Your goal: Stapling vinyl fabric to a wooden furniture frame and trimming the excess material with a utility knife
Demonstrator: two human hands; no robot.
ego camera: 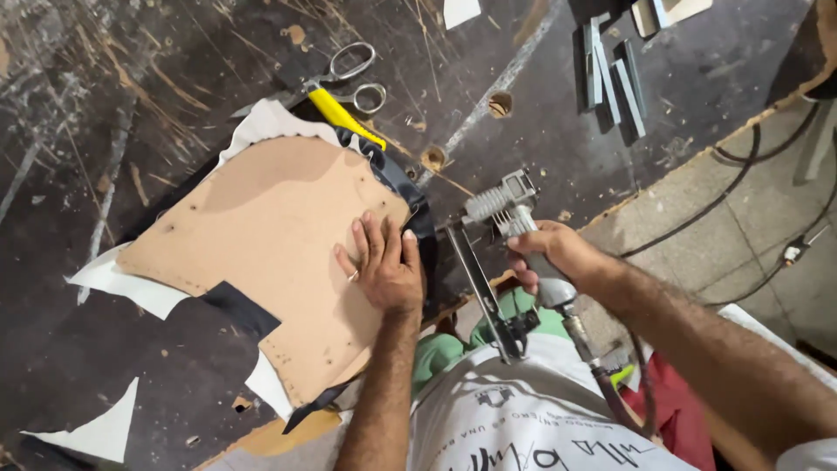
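A tan fibreboard panel point(261, 235) lies flat on the dark workbench point(78, 113), with black fabric point(397, 174) and white foam point(261, 118) sticking out from under its edges. My left hand point(384, 262) presses flat on the panel's right edge, fingers spread, next to the folded black fabric. My right hand point(549, 253) grips the handle of a pneumatic staple gun point(497, 253), whose nose points at the fabric-covered edge just right of my left hand. An air hose point(610, 392) runs down from the gun's handle.
Scissors with a yellow-wrapped blade point(344, 92) lie at the panel's far corner. Strips of staples point(615, 74) sit at the bench's far right. The bench edge runs diagonally at right, with cables point(741, 174) on the tiled floor beyond. White foam scraps point(100, 432) lie lower left.
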